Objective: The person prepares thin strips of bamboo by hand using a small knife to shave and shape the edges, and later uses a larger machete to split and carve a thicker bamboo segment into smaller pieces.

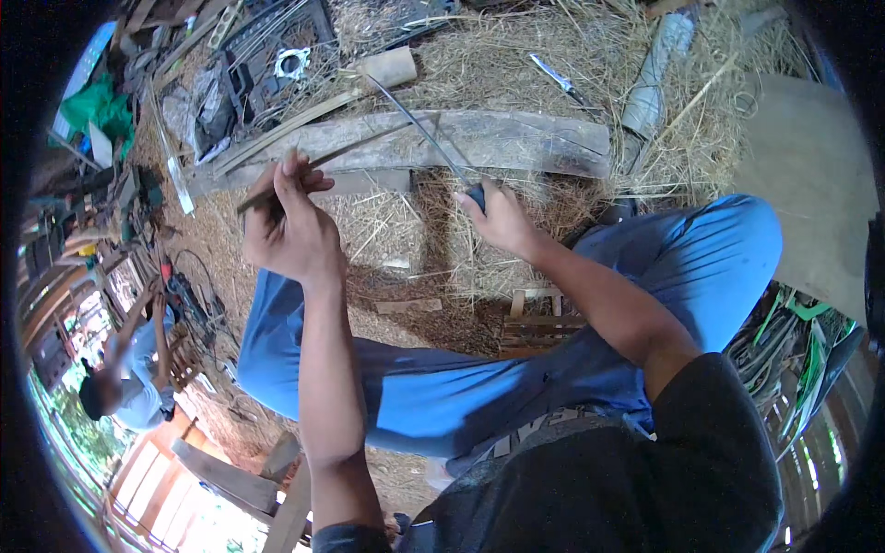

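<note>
My left hand is raised over the near left end of a worn wooden plank, its fingers closed round a thin brown wooden strip. One end of the strip sticks out behind the hand; the other reaches right across the plank. Closed on the dark handle of a long thin metal blade, my right hand is just in front of the plank. The blade slants up and left, crossing the strip's far end in the picture. Whether the two touch, I cannot tell.
Straw and shavings cover the ground. Beyond the plank lie a knife, a short cut bamboo piece, a grey tube-like roll and a metal ring part. My bent blue-trousered legs surround the work spot. Another person sits at far left.
</note>
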